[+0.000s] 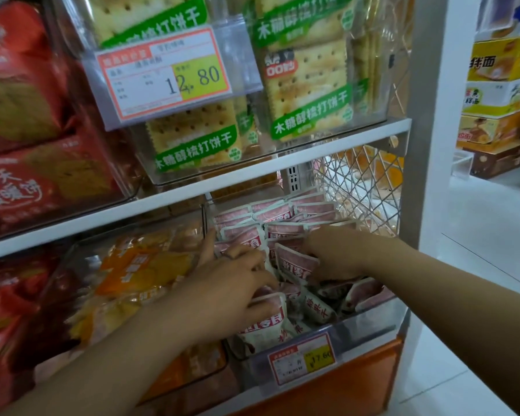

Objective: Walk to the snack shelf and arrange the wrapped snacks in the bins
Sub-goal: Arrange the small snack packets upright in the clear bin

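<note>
Both my hands are inside a clear plastic bin (370,319) on the lower shelf, filled with several small pink-and-white wrapped snacks (285,232). My left hand (237,283) reaches in from the left, its fingers curled over a white and red packet (267,322) at the bin's front. My right hand (336,250) comes from the right and pinches an upright pink packet (294,264) in the middle of the bin. The packets at the back stand in rows; those at the front lie loose and tilted.
Left of this bin, another clear bin holds orange-yellow packets (138,274). The shelf above carries green-labelled cracker packs (306,85) with a price tag (165,73), and red biscuit packs (27,175). A wire mesh panel (364,181) closes the shelf's right side. Yellow boxes (499,85) stand beyond.
</note>
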Available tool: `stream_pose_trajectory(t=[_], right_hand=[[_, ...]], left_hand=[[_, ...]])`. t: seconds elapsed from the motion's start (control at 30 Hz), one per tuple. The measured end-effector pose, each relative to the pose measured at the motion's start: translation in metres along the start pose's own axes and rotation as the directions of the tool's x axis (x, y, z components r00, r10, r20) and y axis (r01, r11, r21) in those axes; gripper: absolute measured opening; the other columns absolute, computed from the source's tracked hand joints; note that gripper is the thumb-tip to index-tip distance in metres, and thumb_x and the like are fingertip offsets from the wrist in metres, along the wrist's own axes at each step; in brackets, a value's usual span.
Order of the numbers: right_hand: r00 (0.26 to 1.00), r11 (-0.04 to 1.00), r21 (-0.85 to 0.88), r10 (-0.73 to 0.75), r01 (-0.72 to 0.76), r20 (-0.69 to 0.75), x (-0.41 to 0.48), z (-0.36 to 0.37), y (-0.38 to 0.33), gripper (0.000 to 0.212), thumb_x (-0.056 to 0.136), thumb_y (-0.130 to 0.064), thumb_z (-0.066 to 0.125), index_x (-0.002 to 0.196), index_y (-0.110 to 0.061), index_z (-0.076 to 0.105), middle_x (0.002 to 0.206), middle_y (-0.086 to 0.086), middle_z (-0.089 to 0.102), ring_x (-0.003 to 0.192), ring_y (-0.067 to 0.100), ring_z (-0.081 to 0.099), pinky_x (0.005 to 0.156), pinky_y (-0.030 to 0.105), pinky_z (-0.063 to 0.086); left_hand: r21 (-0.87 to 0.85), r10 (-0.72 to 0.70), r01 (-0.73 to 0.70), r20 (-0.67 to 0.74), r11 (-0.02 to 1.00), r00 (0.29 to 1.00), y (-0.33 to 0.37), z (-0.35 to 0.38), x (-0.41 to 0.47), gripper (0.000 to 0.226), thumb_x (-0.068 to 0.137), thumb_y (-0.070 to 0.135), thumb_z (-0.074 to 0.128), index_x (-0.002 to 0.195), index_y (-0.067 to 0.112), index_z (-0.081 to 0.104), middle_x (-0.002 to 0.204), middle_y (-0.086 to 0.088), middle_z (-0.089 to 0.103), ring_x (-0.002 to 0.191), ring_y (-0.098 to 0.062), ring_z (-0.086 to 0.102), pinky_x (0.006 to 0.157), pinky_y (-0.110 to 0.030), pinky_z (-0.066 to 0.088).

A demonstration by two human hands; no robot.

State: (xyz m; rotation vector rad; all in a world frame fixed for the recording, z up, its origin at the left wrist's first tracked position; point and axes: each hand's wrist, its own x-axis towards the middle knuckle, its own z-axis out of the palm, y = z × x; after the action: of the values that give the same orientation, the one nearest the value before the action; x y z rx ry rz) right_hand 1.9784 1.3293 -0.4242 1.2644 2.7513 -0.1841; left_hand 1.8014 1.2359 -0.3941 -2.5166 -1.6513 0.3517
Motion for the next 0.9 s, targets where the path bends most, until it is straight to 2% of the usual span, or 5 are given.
stream_pose_trajectory(t=[0.2, 0.4, 0.5, 0.6, 0.9], right_hand=[[0.976, 0.997, 0.057, 0.067, -0.057, -0.209, 0.005, -0.002, -0.002, 0.008, 0.087, -0.011, 0.055, 0.084, -0.008, 0.061, 0.091, 0.012, 0.063, 0.092, 0.026, 0.060, 0.066, 0.023, 0.035], [1.000, 0.990, -0.142, 0.006, -0.008, -0.014, 0.014, 0.001, -0.010, 0.026, 0.089, -0.001, 0.043, 0.107, -0.007, 0.061, 0.115, 0.015, 0.058, 0.105, 0.030, 0.057, 0.083, 0.034, 0.046], [0.993, 0.997, 0.012, -0.074, 0.074, 0.091, 0.010, -0.014, -0.004, 0.015, 0.094, -0.015, 0.045, 0.092, -0.011, 0.059, 0.106, 0.011, 0.062, 0.093, 0.024, 0.056, 0.084, 0.034, 0.044], [0.988, 0.964, 0.251, -0.053, 0.087, -0.142, 0.016, -0.032, 0.004, 0.025, 0.095, -0.022, 0.047, 0.100, -0.011, 0.069, 0.098, -0.005, 0.066, 0.088, 0.014, 0.059, 0.089, 0.032, 0.046], [0.994, 0.989, -0.115, 0.090, -0.098, -0.068, 0.065, -0.015, 0.005, 0.019, 0.087, -0.021, 0.052, 0.091, -0.010, 0.067, 0.092, 0.008, 0.066, 0.076, 0.023, 0.056, 0.071, 0.030, 0.047]], left_hand=[[-0.087, 0.004, -0.005, -0.013, 0.996, 1.000, -0.009, 0.009, -0.008, 0.043, 0.090, 0.063, 0.034, 0.130, 0.049, 0.042, 0.133, 0.022, 0.031, 0.135, -0.002, 0.010, 0.110, -0.056, -0.007], [-0.147, -0.045, 0.032, -0.090, 0.989, 0.995, -0.011, 0.024, -0.012, 0.050, 0.082, 0.074, 0.025, 0.126, 0.053, 0.038, 0.140, 0.022, 0.025, 0.137, -0.005, 0.014, 0.111, -0.056, -0.006], [-0.173, -0.062, 0.039, -0.132, 0.984, 0.989, -0.010, 0.025, -0.014, 0.048, 0.084, 0.073, 0.026, 0.126, 0.053, 0.038, 0.145, 0.022, 0.017, 0.136, -0.005, 0.017, 0.111, -0.053, -0.012], [-0.168, -0.050, 0.025, -0.145, 0.985, 0.988, -0.011, 0.027, -0.013, 0.059, 0.076, 0.073, 0.012, 0.126, 0.053, 0.035, 0.145, 0.022, 0.013, 0.137, -0.005, 0.017, 0.110, -0.054, -0.015], [-0.211, -0.031, -0.006, -0.175, 0.977, 0.984, -0.016, 0.032, -0.012, 0.056, 0.080, 0.077, 0.022, 0.126, 0.050, 0.040, 0.144, 0.019, 0.021, 0.136, -0.008, 0.016, 0.112, -0.053, -0.005]])
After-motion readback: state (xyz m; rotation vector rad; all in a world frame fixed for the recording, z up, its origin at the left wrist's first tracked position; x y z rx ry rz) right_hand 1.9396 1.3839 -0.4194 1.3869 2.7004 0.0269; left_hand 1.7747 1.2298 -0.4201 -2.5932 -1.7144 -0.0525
